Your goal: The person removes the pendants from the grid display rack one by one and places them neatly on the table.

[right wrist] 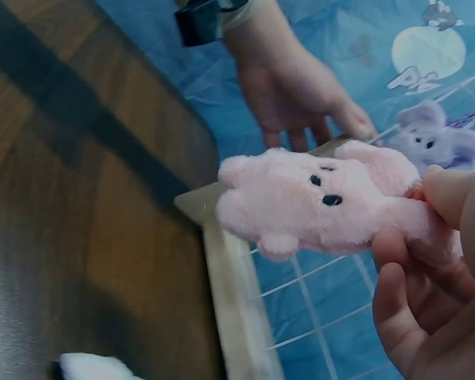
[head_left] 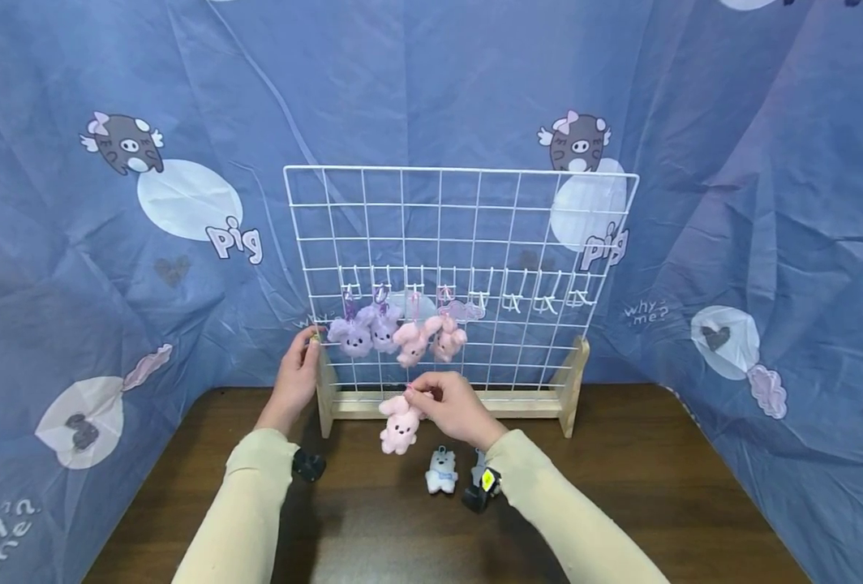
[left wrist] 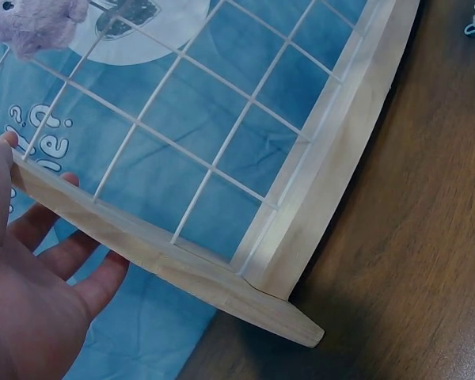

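My right hand (head_left: 452,405) pinches a pink plush keychain (head_left: 400,427) by its top, in front of the rack's lower part. In the right wrist view the same pink plush keychain (right wrist: 309,198) lies sideways, its face showing, with thumb and fingers at its ear end. At the left side, my left hand (head_left: 300,375) grips the wooden upright (left wrist: 127,237) of the white wire grid rack (head_left: 475,243). Two purple plush keychains (head_left: 355,334) and two pink plush keychains (head_left: 413,341) hang side by side from hooks on the grid.
Several bare white hooks (head_left: 544,303) line the grid's right half. On the brown table (head_left: 373,527) lie a white plush keychain (head_left: 442,472) and a greyish one (head_left: 478,466), partly hidden by the right wrist's camera. Blue printed cloth (head_left: 475,81) surrounds the table.
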Available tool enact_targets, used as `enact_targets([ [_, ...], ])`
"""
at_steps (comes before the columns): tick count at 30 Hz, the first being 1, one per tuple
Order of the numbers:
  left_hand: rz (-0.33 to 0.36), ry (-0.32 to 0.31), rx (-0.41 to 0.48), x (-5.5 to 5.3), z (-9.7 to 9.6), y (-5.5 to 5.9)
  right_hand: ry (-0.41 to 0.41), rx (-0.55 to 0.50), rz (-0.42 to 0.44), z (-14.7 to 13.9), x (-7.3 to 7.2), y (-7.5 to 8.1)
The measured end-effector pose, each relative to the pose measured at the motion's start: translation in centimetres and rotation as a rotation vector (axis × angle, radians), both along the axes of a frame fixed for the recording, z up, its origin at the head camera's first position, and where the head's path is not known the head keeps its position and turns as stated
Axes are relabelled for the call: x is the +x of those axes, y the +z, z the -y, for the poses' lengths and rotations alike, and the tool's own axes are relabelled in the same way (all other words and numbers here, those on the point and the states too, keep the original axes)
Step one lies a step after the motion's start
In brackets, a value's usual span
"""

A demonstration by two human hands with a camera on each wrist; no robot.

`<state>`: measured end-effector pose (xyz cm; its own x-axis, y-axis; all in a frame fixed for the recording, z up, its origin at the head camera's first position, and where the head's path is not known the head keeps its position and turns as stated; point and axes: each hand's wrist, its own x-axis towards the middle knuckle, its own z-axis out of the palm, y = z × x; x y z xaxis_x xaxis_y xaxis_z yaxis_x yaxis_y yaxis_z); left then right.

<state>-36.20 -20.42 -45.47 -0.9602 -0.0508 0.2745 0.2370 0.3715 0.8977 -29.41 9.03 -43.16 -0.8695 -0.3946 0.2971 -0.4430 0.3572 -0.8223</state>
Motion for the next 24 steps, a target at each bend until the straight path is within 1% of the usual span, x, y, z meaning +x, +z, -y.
enact_targets([
  [5,-0.018,0.009,0.009,0.0,-0.1,0.2,0.000,0.048,0.032,0.5,-0.1,-1.5],
  [11,-0.013,0.015,0.001,0.1,-0.1,0.1,0.031,0.044,0.096,1.1,-0.1,-3.7],
  [14,-0.015,0.012,0.013,0.0,-0.1,0.1,0.037,0.053,0.117,1.4,-0.1,-4.6],
  [19,-0.009,0.003,0.026,0.0,-0.1,0.2,0.044,0.092,0.100,1.9,-0.2,-6.0],
  [24,-0.002,0.000,0.024,0.0,-0.1,0.1,0.077,0.131,0.099,2.1,-0.1,-6.7],
])
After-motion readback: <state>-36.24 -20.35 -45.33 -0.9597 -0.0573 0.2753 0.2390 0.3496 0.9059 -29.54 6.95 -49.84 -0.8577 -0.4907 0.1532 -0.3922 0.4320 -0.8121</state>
